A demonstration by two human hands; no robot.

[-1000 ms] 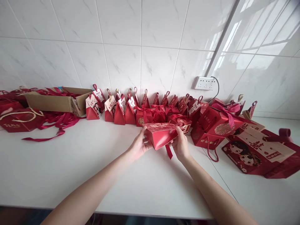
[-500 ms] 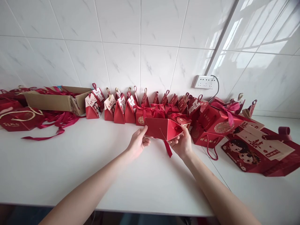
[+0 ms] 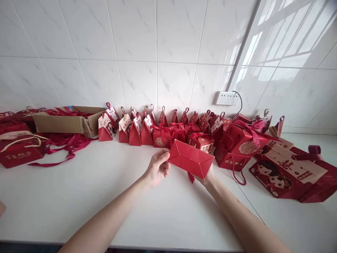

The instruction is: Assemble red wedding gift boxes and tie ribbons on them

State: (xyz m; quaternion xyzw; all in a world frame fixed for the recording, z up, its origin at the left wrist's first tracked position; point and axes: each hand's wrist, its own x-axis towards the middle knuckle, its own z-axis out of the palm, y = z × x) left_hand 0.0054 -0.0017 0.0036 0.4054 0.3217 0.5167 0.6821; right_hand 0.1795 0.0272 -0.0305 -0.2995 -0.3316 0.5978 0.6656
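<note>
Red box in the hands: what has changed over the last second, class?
The red box has been turned over: its plain folded base now shows. The left hand still grips its left corner; the right hand has slipped behind it. The gift boxes by the wall stayed put.

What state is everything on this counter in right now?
Red box: held above the counter, tilted.
Left hand: pinching its left end.
Right hand: under its right end, mostly hidden.
Small gift boxes: upright, closed, in a row.
Cardboard box: on its side, flaps open.
</note>
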